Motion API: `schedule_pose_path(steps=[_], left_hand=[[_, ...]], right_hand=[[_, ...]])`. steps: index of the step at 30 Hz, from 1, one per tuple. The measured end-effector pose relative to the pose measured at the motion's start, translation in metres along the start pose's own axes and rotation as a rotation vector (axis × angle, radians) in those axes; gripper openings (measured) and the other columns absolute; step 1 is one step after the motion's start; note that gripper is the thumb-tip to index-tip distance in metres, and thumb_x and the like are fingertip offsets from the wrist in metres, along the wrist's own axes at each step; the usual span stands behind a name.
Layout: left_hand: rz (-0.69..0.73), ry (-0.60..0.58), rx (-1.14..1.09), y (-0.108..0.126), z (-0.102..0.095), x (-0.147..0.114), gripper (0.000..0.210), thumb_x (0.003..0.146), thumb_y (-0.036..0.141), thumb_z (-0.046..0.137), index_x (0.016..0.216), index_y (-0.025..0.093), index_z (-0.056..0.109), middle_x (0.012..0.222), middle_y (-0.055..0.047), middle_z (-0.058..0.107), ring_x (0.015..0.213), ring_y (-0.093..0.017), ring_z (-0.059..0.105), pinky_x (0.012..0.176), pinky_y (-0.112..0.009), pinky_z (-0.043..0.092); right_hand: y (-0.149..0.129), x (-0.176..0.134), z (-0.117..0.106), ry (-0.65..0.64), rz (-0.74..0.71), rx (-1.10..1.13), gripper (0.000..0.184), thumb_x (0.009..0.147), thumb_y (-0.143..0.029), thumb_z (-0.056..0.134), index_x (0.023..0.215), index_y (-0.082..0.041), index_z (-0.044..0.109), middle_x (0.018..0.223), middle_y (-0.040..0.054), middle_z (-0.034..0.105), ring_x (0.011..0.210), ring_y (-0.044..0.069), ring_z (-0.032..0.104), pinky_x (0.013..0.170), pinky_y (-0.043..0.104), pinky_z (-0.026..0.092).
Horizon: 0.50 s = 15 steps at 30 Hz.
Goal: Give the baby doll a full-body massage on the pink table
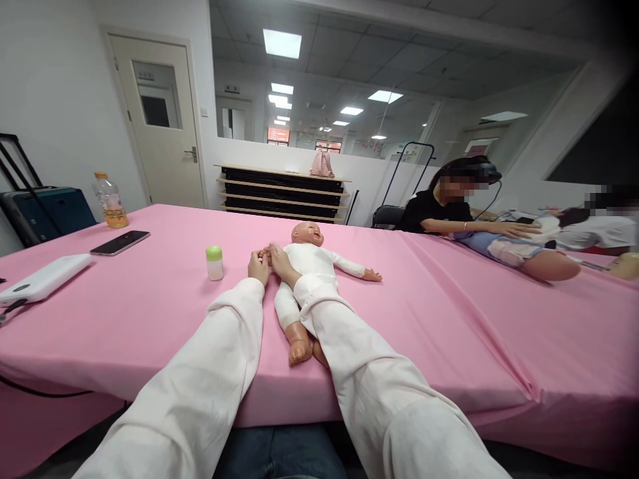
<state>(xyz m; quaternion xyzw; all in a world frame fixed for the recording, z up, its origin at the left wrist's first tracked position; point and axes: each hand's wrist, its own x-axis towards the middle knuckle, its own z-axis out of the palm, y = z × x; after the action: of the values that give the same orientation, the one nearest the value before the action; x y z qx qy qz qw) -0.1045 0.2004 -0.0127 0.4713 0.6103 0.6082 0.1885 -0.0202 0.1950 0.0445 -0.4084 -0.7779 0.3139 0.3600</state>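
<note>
The table's near edge [289, 406] runs nearer than both hands, under the forearms. The doll [314, 266] lies on its back beside the right hand, feet toward that edge. The left hand [258, 265] and right hand [282, 262] are narrow, fingers curled together around one doll arm's end. A jar [214, 264] stands left of the left hand, a strip of table between; farther left, a phone [121, 243].

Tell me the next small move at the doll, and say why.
Perhaps have the right hand gently press the doll at its arm's end while the left hand steadies it: both hands are gathered there, and the doll's other arm lies outstretched, untouched.
</note>
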Motion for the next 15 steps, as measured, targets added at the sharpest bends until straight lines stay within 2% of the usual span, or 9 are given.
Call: schedule_pose_path(steps=[3,5,7,9,11,13,15], left_hand=[[-0.072,0.068,0.060,-0.004,-0.008,0.007,0.012,0.085,0.026,0.044,0.091,0.019,0.050,0.093,-0.009,0.065,0.088,-0.019,0.061,0.079,-0.032,0.047],[-0.112,0.139,0.119,-0.008,-0.014,0.011,0.011,0.084,0.025,0.043,0.087,0.018,0.051,0.097,-0.013,0.063,0.100,-0.023,0.057,0.088,-0.041,0.041],[-0.133,0.198,0.171,-0.012,-0.019,0.014,0.012,0.083,0.022,0.041,0.082,0.016,0.052,0.103,-0.019,0.059,0.112,-0.029,0.049,0.095,-0.050,0.032],[-0.144,0.220,0.211,-0.014,-0.022,0.015,0.012,0.080,0.019,0.042,0.077,0.015,0.053,0.105,-0.022,0.057,0.117,-0.032,0.043,0.098,-0.054,0.026],[-0.158,0.217,0.241,-0.016,-0.023,0.015,0.010,0.076,0.016,0.044,0.076,0.014,0.054,0.105,-0.024,0.057,0.118,-0.034,0.041,0.098,-0.055,0.024],[-0.176,0.213,0.260,-0.017,-0.023,0.014,0.010,0.073,0.015,0.047,0.078,0.014,0.056,0.106,-0.024,0.056,0.118,-0.036,0.040,0.098,-0.054,0.025],[-0.185,0.215,0.268,-0.018,-0.022,0.012,0.018,0.071,0.015,0.049,0.087,0.013,0.056,0.112,-0.024,0.053,0.120,-0.036,0.037,0.098,-0.054,0.025]], right_hand=[[-0.008,-0.008,0.002,0.015,-0.075,-0.084,0.027,0.089,-0.031,0.044,0.109,-0.015,0.052,0.107,0.0090,0.057,0.104,0.017,0.050,0.091,0.032,0.041],[-0.016,-0.023,-0.003,-0.072,-0.166,-0.157,0.027,0.086,-0.028,0.047,0.109,-0.016,0.054,0.109,0.0095,0.057,0.104,0.018,0.051,0.093,0.034,0.039],[-0.026,-0.044,-0.016,-0.278,-0.265,-0.202,0.026,0.087,-0.027,0.045,0.109,-0.018,0.056,0.108,0.0079,0.059,0.099,0.018,0.054,0.092,0.034,0.040],[-0.035,-0.071,-0.036,-0.519,-0.336,-0.234,0.030,0.087,-0.029,0.043,0.113,-0.019,0.056,0.111,0.0061,0.060,0.098,0.018,0.056,0.092,0.033,0.041],[-0.043,-0.099,-0.058,-0.700,-0.301,-0.269,0.039,0.085,-0.035,0.048,0.120,-0.020,0.052,0.115,0.0064,0.059,0.099,0.018,0.057,0.089,0.033,0.043],[-0.049,-0.123,-0.078,-0.875,-0.282,-0.305,0.048,0.078,-0.033,0.058,0.124,-0.022,0.050,0.124,0.0067,0.054,0.113,0.020,0.051,0.095,0.033,0.040],[-0.052,-0.142,-0.089,-1.023,-0.315,-0.362,0.057,0.069,-0.031,0.069,0.123,-0.023,0.052,0.134,0.0067,0.045,0.127,0.024,0.036,0.103,0.037,0.031]])
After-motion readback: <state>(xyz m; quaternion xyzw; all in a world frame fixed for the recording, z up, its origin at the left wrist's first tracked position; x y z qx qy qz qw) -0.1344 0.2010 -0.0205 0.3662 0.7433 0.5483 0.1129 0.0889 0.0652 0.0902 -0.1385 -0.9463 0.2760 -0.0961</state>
